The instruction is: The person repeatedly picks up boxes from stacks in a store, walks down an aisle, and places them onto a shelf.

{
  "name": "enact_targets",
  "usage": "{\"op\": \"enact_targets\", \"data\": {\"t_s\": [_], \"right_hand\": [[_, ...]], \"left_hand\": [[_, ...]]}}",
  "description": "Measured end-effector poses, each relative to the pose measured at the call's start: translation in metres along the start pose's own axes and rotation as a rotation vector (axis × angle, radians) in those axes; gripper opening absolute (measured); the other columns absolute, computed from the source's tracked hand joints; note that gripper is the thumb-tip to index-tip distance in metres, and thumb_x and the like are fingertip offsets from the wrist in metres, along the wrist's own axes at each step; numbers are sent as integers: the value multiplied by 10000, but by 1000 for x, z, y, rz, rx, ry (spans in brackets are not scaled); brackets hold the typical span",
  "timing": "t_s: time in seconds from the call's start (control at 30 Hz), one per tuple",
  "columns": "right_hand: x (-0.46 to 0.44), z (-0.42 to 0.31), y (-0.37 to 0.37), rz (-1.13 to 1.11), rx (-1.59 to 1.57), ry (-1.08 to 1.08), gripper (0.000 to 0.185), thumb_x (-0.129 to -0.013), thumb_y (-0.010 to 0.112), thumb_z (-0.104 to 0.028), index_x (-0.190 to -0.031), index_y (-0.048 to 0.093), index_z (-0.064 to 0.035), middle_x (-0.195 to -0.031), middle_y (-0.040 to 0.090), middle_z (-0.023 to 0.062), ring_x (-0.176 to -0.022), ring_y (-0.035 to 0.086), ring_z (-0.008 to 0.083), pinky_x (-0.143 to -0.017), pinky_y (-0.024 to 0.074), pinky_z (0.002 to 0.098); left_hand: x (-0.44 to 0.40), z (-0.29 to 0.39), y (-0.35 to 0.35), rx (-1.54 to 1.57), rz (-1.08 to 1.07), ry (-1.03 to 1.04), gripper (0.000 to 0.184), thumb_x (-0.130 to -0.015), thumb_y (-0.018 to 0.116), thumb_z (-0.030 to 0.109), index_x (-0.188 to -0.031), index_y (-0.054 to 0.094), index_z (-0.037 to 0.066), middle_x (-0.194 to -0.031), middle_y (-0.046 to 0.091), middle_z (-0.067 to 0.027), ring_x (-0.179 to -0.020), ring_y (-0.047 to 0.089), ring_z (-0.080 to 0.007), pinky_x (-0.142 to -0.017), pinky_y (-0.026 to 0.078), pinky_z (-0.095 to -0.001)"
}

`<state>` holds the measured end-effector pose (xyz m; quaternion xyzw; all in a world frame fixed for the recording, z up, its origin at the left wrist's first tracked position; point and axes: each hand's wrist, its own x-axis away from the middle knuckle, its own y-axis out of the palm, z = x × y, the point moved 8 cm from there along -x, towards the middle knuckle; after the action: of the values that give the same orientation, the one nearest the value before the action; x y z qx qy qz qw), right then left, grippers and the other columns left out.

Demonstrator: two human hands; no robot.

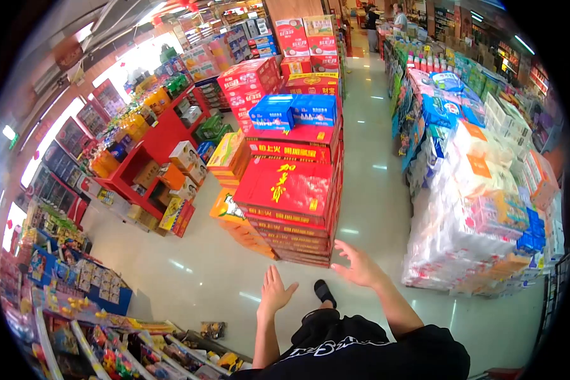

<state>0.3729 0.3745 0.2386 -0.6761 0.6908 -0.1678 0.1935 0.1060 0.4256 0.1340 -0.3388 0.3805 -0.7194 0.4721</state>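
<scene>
Both hands are held out in front of my body, apart from each other and with nothing in them. My left hand [275, 291] has its fingers stretched forward and its thumb out to the side, over the shiny floor. My right hand [359, 265] is raised with fingers spread, close to the near right corner of a stack of red drink cartons [288, 190] with yellow lettering. It looks apart from the cartons, though the distance is hard to judge. Two blue boxes [292, 111] sit on the farther, higher part of the red stack.
Plastic-wrapped packs [462, 221] are piled high along the right. Orange cartons [231, 212] adjoin the red stack's left side. Red shelving [164, 142] with bottles stands farther left. Racks of small packaged goods [107, 342] fill the lower left. Two people [386, 25] are far down the aisle [367, 145].
</scene>
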Motion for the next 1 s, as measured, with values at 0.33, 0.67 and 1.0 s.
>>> {"op": "enact_targets", "data": {"t_s": [0.33, 0.67, 1.0], "right_hand": [[-197, 15, -71, 129, 4, 29, 749, -885, 738, -274, -1470, 369, 11, -1420, 514, 230, -1280, 546, 342, -1010, 485, 430], [-380, 35, -77, 96, -189, -116, 746, -893, 731, -248, -1472, 353, 32, -1448, 470, 256, -1340, 492, 343, -1067, 449, 422], [-507, 65, -74, 0, -474, -133, 865, -874, 730, -198, -1518, 215, 63, -1534, 330, 300, -1429, 370, 360, -1089, 432, 436]], "left_hand": [[-313, 42, -109, 425, 254, 227, 930, -886, 734, 313, -1495, 182, -122, -1518, 270, -368, -1435, 282, -452, -1179, 271, -472], [-526, 40, -170, 977, 386, 130, 790, -950, 651, 191, -1536, 179, -50, -1575, 258, -277, -1469, 281, -332, -1178, 275, -404], [-594, 58, -187, 1032, 487, 7, 835, -800, 504, -101, -1557, 174, 16, -1550, 345, -177, -1401, 392, -330, -1124, 374, -398]]}}
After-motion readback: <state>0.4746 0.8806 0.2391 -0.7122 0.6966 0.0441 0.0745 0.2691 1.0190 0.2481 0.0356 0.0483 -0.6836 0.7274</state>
